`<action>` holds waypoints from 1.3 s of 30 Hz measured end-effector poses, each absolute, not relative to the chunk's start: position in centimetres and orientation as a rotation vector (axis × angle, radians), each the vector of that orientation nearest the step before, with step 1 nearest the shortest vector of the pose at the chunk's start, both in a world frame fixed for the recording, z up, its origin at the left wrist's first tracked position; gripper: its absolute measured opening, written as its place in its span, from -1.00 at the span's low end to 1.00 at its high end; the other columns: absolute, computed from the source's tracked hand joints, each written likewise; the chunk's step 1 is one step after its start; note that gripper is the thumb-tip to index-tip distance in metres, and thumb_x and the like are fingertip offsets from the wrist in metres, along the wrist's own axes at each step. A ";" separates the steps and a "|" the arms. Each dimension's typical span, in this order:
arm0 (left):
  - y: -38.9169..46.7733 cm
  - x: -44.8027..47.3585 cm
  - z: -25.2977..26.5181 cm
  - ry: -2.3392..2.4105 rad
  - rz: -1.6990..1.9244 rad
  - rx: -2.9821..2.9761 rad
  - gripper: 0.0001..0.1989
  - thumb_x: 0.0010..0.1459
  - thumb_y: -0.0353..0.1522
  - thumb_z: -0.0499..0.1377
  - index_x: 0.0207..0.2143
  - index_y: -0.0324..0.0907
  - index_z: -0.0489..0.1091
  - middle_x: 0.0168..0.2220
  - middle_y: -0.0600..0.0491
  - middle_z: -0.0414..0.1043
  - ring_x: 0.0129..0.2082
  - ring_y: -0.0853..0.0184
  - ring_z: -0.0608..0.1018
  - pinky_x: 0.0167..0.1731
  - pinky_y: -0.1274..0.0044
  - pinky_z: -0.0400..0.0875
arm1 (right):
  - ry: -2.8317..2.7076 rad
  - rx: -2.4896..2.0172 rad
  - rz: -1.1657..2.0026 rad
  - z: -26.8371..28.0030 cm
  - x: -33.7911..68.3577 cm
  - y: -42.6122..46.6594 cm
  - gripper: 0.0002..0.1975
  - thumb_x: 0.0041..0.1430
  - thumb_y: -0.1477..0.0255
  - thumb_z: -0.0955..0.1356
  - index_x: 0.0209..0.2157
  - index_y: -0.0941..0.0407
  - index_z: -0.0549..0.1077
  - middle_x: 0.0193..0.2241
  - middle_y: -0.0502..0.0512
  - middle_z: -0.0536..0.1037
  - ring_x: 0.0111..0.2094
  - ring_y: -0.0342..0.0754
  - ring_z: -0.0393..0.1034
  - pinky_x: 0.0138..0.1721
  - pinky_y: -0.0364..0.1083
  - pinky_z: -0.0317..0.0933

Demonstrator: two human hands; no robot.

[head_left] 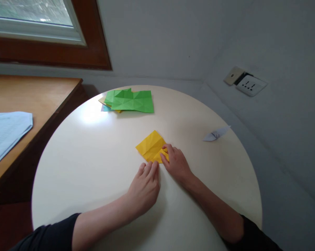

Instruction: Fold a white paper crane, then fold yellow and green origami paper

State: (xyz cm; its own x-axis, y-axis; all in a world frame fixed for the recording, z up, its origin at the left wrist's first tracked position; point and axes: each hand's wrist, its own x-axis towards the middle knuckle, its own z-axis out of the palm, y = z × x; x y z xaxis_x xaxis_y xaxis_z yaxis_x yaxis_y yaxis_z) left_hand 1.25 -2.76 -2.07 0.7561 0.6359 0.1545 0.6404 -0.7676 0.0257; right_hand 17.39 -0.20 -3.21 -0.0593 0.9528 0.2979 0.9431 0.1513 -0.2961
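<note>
A creased yellow sheet of folding paper (150,144) lies on the round white table (94,167), one corner pointing away from me. My right hand (177,163) is on its right corner, thumb and forefinger pinched round a folded part of the paper. At the near edge rests my left hand (146,184), its fingers close together and their tips on the paper's border. The left thumb is hidden beneath the hand, so whether that hand grips the edge or only presses it does not show.
Green creased paper (132,101) lies over other coloured sheets at the table's far side. Near the right rim is a folded white paper (216,134) with dark marks. A wooden desk (42,92) with pale papers (9,129) stands left. Walls close off the back and right.
</note>
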 end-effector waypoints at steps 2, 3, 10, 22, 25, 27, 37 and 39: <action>-2.7 1.5 -2.0 -1.018 -0.225 -2.931 -0.60 0.09 -0.46 -0.01 -0.03 -0.47 0.32 -0.03 -0.25 0.32 -0.04 0.11 0.34 0.00 0.34 0.14 | -2.015 -1.801 0.032 -3.2 17.4 -0.2 -0.85 0.14 0.47 0.22 -0.21 0.16 0.27 -0.30 0.16 0.50 -0.34 0.02 0.37 -0.30 -0.05 0.16; -2.6 1.5 -1.9 -1.010 -0.219 -2.935 -0.60 0.09 -0.46 0.00 -0.03 -0.48 0.32 -0.04 -0.25 0.33 -0.05 0.11 0.35 -0.01 0.34 0.15 | -2.016 -1.801 0.033 -3.2 17.4 -0.2 -0.84 0.14 0.47 0.22 -0.20 0.16 0.27 -0.30 0.16 0.50 -0.34 0.02 0.37 -0.30 -0.05 0.16; -2.6 1.7 -2.1 -1.036 -0.267 -2.914 -0.55 0.11 -0.43 -0.02 0.05 -0.44 0.24 0.01 -0.25 0.31 0.00 0.11 0.33 0.07 0.28 0.05 | -2.031 -1.809 0.056 -3.1 17.4 -0.2 -0.86 0.15 0.48 0.22 -0.22 0.15 0.28 -0.30 0.14 0.50 -0.32 0.03 0.37 -0.29 -0.04 0.16; -2.3 1.5 -1.7 -0.996 -0.259 -2.928 -0.51 0.14 -0.40 -0.04 0.11 -0.45 0.16 -0.04 -0.22 0.34 -0.05 0.12 0.35 0.05 0.30 0.06 | -2.029 -1.808 0.115 -3.1 17.6 -0.5 -0.79 0.16 0.48 0.22 -0.14 0.16 0.29 -0.22 0.17 0.50 -0.26 0.04 0.37 -0.23 -0.02 0.16; -2.3 1.4 -1.7 -1.027 -0.263 -2.941 -0.52 0.14 -0.39 -0.03 0.11 -0.40 0.17 -0.04 -0.22 0.34 -0.05 0.13 0.35 0.04 0.29 0.07 | -2.046 -1.819 0.106 -3.0 17.8 -0.9 -0.74 0.16 0.46 0.23 -0.10 0.17 0.28 -0.18 0.19 0.49 -0.23 0.06 0.35 -0.22 0.00 0.15; -2.2 1.4 -1.7 -1.037 -0.271 -2.945 -0.54 0.14 -0.39 -0.03 0.10 -0.38 0.18 -0.04 -0.21 0.33 -0.05 0.13 0.35 0.03 0.28 0.07 | -2.037 -1.842 0.105 -2.9 18.1 -1.2 -0.72 0.15 0.45 0.24 -0.08 0.16 0.28 -0.17 0.20 0.49 -0.23 0.07 0.34 -0.22 0.01 0.15; -2.1 1.2 -1.7 -1.051 -0.246 -2.968 -0.54 0.17 -0.37 -0.05 0.11 -0.33 0.17 0.00 -0.18 0.31 -0.04 0.13 0.33 0.04 0.26 0.04 | -1.974 -1.830 0.373 -2.1 20.3 -2.1 -0.65 0.11 0.51 0.25 -0.03 0.09 0.30 -0.14 0.14 0.45 -0.21 0.03 0.30 -0.16 0.03 0.17; -2.0 1.1 -1.6 -1.052 -0.243 -2.986 -0.54 0.18 -0.37 -0.05 0.13 -0.30 0.15 0.01 -0.16 0.30 -0.03 0.13 0.32 0.04 0.25 0.03 | -1.944 -1.815 0.427 -2.0 20.9 -2.2 -0.63 0.09 0.52 0.26 -0.02 0.07 0.29 -0.13 0.13 0.44 -0.21 0.01 0.29 -0.13 0.04 0.16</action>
